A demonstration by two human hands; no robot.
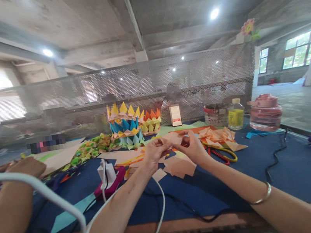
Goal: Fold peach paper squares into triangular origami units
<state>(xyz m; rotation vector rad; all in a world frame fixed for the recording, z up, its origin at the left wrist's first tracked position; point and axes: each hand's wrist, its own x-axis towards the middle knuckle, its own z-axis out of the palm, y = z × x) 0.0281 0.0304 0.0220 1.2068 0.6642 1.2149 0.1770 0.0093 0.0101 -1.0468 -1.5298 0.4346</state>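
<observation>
Both hands meet over the middle of the table, pinching a small piece of peach paper [176,138] between them. My left hand [156,154] has its thumb and fingers closed on the paper's left side. On the other side, my right hand [193,149] pinches it as well, a bracelet on that wrist. Beneath them lie loose peach paper pieces [179,166]. To the right, folded orange paper pieces [217,135] are heaped beside scissors [230,154] with yellow handles. Folded paper crowns [126,127] in yellow, blue and green stand stacked behind my left hand.
A magenta power strip [121,179] with a white charger [107,174] sits left, its white cable looping by my left arm. A phone [175,115], basket [215,114], yellow bottle [235,115] and pink jug [265,113] stand behind. A co-worker's arm [13,210] reaches in at left.
</observation>
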